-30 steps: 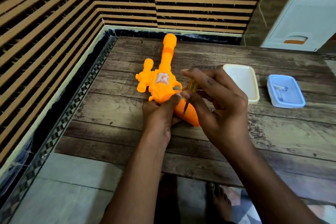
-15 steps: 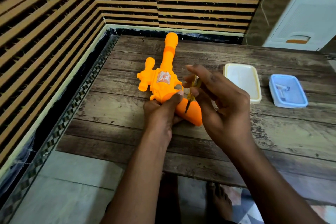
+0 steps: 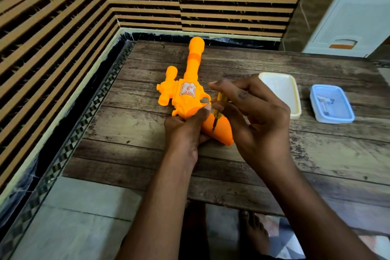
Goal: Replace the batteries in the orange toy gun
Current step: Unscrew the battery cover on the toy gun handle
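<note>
An orange toy gun (image 3: 186, 93) lies on the wooden table (image 3: 316, 154), barrel pointing away from me, with a scope on its left side and a sticker on its body. My left hand (image 3: 185, 131) grips the gun where the body meets the handle, thumb pressed on top. My right hand (image 3: 253, 118) pinches a small yellow-handled screwdriver (image 3: 218, 107) between thumb and fingers. The screwdriver's dark tip rests on the orange handle near its upper face. The handle's underside is hidden.
A white rectangular tray (image 3: 295, 110) sits right of my right hand. Further right stands a blue tray (image 3: 346, 116) holding small items. A striped wall runs along the left and back. The table's near edge is by my forearms; bare feet show below.
My right hand has turned slightly around the screwdriver, whose tip stays on the handle. My left hand keeps its grip on the gun.
</note>
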Demonstrator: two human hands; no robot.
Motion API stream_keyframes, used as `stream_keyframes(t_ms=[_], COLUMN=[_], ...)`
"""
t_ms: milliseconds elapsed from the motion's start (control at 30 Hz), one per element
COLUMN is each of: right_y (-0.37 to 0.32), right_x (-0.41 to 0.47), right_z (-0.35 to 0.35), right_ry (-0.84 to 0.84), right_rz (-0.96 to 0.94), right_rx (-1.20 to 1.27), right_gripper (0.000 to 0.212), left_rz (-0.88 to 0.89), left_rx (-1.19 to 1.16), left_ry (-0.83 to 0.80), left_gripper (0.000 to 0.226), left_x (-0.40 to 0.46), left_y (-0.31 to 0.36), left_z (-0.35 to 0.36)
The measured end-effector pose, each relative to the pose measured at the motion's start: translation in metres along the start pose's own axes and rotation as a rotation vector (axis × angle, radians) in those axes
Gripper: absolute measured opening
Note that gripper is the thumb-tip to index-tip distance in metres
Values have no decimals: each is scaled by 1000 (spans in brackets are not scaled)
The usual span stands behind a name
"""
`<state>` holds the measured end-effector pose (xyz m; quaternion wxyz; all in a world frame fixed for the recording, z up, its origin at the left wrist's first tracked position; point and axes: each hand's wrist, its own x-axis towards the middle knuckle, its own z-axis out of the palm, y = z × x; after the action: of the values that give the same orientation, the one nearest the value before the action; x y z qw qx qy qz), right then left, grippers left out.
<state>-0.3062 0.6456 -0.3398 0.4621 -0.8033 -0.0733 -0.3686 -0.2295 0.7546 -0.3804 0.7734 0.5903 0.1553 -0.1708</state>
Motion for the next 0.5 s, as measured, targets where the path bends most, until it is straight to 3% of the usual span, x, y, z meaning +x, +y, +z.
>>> stream_keyframes(t_ms=[500], right_y=[-2], right_x=[0], right_z=[-2], right_ry=[-8], right_rz=[1], right_rx=[46], right_gripper=[38], left_rz=[-19], left_rx=[-21], left_ry=[-3], left_gripper=[24], left_x=[-6], left_y=[6], left_z=[2])
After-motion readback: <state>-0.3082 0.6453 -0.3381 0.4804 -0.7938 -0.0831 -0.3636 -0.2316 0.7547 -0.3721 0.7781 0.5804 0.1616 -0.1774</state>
